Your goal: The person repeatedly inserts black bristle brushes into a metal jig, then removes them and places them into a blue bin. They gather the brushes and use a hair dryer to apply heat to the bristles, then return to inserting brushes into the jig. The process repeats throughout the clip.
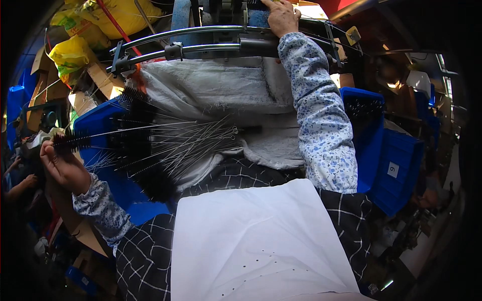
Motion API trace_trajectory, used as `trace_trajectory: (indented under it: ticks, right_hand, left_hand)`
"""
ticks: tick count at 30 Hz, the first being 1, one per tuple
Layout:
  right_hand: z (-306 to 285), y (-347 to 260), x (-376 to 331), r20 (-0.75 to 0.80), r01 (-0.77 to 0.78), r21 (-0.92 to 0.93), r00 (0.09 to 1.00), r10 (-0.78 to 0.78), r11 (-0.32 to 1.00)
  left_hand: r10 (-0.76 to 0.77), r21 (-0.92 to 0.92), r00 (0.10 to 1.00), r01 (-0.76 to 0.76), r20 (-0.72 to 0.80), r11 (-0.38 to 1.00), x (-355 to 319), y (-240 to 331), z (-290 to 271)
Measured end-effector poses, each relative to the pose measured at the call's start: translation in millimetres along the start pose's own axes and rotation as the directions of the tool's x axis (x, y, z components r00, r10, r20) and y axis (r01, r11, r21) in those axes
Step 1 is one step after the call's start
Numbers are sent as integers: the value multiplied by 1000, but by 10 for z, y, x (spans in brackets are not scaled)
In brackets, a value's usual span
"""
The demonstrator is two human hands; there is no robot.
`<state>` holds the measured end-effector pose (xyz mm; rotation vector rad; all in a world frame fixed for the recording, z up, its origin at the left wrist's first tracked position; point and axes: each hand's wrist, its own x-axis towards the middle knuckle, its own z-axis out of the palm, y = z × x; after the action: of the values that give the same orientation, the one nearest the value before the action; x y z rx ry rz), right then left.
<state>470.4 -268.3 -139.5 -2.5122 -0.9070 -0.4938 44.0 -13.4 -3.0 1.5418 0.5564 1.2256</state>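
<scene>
Out to the left, my left hand (64,168) is closed on the black bristled end of a wire brush (73,142); its thin metal stem runs right over the pile. A heap of similar wire brushes (143,140) lies across my lap, black bristles to the left and looped wire ends to the right. At the top edge, my right hand (283,19) reaches to a machine (228,37) with blue parts and metal rails. Its fingers are bent beside a dark bristly part, and the frame's edge cuts off the fingertips, so what they grip cannot be made out.
A blue bin (135,205) stands under the brush heap; another blue bin (369,145) at my right holds black brushes. Pale sheeting (216,85) hangs below the rails. Yellow bags (73,55) and cardboard lie at far left, where another person's hands (27,181) show.
</scene>
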Motion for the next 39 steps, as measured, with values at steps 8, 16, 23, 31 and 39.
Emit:
trace_trajectory:
  ticks: [8, 16, 23, 31, 39]
  right_hand:
    - [-188, 205, -324, 19, -128, -202, 991, 135, 971]
    - [-112, -126, -264, 24, -160, 8, 987, 160, 987]
    - [-39, -329, -224, 8, -133, 51, 991, 133, 990]
    - [69, -670, -184, -20, -131, 28, 991, 132, 991]
    - [28, -966, -146, 27, -211, 6, 977, 211, 978]
  left_hand:
    - [397, 756, 917, -291, 44, 587, 110, 150, 3]
    - [-87, -172, 996, 87, 10, 981, 128, -19, -38]
    - [98, 123, 991, -88, -85, 989, 90, -24, -213]
    - [321, 654, 943, -295, 84, 696, 24, -41, -239]
    - [-98, -238, 992, 114, 77, 965, 13, -47, 102]
